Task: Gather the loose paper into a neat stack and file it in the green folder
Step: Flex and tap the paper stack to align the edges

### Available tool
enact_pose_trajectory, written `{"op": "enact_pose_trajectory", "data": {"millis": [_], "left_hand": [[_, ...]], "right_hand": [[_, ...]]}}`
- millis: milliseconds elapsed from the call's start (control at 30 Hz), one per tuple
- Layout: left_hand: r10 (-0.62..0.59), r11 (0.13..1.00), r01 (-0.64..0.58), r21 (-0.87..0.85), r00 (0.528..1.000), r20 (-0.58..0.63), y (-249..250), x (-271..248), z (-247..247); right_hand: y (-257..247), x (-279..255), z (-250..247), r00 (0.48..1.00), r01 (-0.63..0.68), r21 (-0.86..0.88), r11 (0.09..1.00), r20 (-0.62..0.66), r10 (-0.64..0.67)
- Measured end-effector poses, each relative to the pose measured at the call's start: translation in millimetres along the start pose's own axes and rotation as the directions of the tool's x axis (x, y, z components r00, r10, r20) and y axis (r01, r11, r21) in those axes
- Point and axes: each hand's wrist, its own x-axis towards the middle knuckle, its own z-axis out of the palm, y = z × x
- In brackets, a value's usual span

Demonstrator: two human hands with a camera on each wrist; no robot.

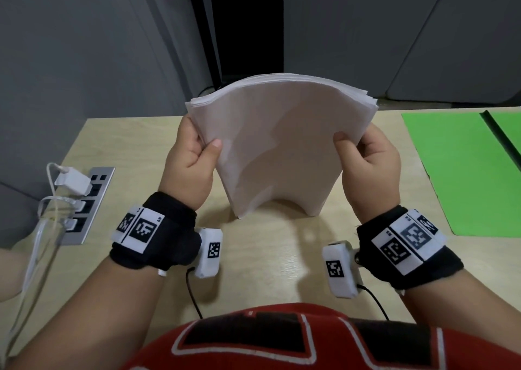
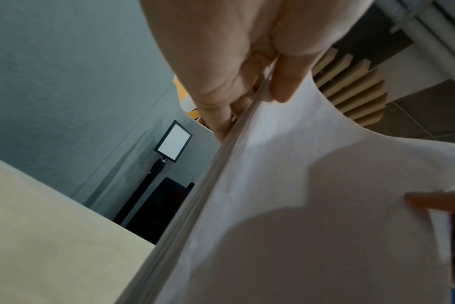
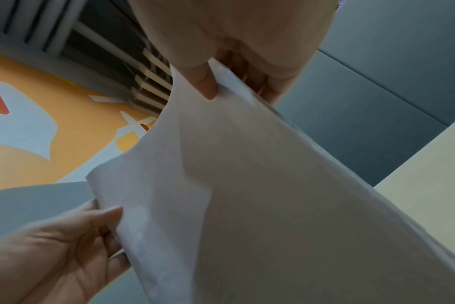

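The left hand (image 1: 189, 155) is pinching the left edge of a thick stack of white paper sheets (image 1: 277, 144), standing upright and bowed on the pale wooden table (image 1: 135, 144); the right hand (image 1: 369, 163) is gripping its right edge; the flat green plastic folder (image 1: 462, 169) is lying open at far right

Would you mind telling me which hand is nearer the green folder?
The right hand, gripping the paper stack's right edge; the green folder lies open on its side of the desk.

Soft even light, blurry wrist views
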Motion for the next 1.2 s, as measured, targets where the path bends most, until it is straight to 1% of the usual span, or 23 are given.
{"op": "enact_pose_trajectory", "data": {"millis": [100,200,233,300,333,400,433,500,533,600,633,700,733,800,867,900,967,1033,1067,1100,1133,1167,1200], "left_hand": [[-0.005,0.999,0.006,-0.040,1.000,0.022,-2,-1,0],[0.001,1.000,0.001,-0.024,0.997,0.078,-2,-1,-2],[-0.024,1.000,0.025,-0.004,0.993,0.112,-2,0,-3],[-0.123,0.992,0.116,0.058,0.981,0.149,-3,0,-3],[-0.182,0.980,0.169,0.102,0.974,0.137,-3,0,-2],[-0.218,0.959,0.196,0.205,0.972,0.091,1,-1,3],[-0.194,0.952,0.171,0.254,0.978,0.071,4,-2,5],[-0.091,0.951,0.075,0.301,0.995,0.041,7,-4,8],[-0.052,0.958,0.044,0.285,0.998,0.021,11,-5,9],[-0.028,0.965,0.038,0.259,0.999,-0.041,17,-6,9],[-0.022,0.981,0.030,0.191,0.999,-0.043,20,-6,9],[0.024,0.996,-0.029,0.082,0.998,0.063,26,-4,6],[0.046,0.996,-0.055,0.067,0.991,0.128,26,-3,4],[0.022,0.995,-0.038,0.090,0.983,0.181,22,-4,7],[-0.011,0.992,-0.008,0.129,0.989,0.144,18,-5,14],[-0.015,0.989,-0.001,0.149,0.994,0.108,17,-6,16],[0.060,0.977,-0.065,0.204,0.998,0.032,21,-6,20],[0.123,0.978,-0.120,0.173,0.992,-0.003,27,-5,18],[0.108,0.986,-0.107,0.126,0.994,0.001,28,-5,17],[0.064,0.993,-0.065,0.096,0.998,0.020,27,-6,16],[-0.004,0.994,-0.001,0.109,0.999,0.045,23,-7,17],[-0.099,0.984,0.088,0.156,0.993,0.065,17,-8,19],[-0.202,0.959,0.183,0.218,0.977,0.069,10,-8,22]], "right_hand": [[-1,-3,-1,1.000,-0.006,-0.030,1.000,0.023,0.006],[-4,-6,-1,1.000,-0.029,0.012,1.000,0.002,0.029],[-5,-6,-2,0.999,-0.033,0.026,0.999,-0.009,0.033],[-5,-7,-2,1.000,-0.018,0.032,0.999,-0.017,0.018],[-4,-8,-1,1.000,-0.009,0.026,1.000,-0.015,0.009],[-5,-9,1,1.000,0.017,0.015,1.000,-0.024,-0.017],[-5,-10,2,0.998,0.033,0.015,0.999,-0.045,-0.032],[-8,-10,3,0.992,0.081,0.017,0.997,-0.098,-0.079],[-11,-10,4,0.987,0.116,0.036,0.993,-0.114,-0.111],[-17,-10,3,0.978,0.167,0.097,0.981,-0.141,-0.153],[-19,-10,2,0.978,0.164,0.116,0.980,-0.149,-0.146],[-19,-7,1,0.985,0.115,0.125,0.986,-0.139,-0.098],[-18,-5,1,0.991,0.088,0.117,0.989,-0.109,-0.076],[-15,-4,2,0.998,0.056,0.056,0.997,-0.026,-0.054],[-13,-6,4,0.997,0.062,-0.027,0.998,0.051,-0.060],[-15,-7,6,0.994,0.084,-0.044,0.995,0.067,-0.081],[-23,-9,6,0.986,0.160,-0.002,0.987,0.043,-0.160],[-29,-8,5,0.976,0.214,0.061,0.975,0.016,-0.215],[-28,-6,5,0.980,0.197,0.068,0.978,0.027,-0.199],[-26,-5,6,0.988,0.143,0.058,0.988,0.049,-0.146],[-23,-4,6,0.995,0.057,0.016,0.998,0.083,-0.058],[-17,-4,7,0.991,-0.043,-0.054,0.998,0.126,0.050],[-11,-4,8,0.972,-0.138,-0.131,0.982,0.174,0.160]]}}
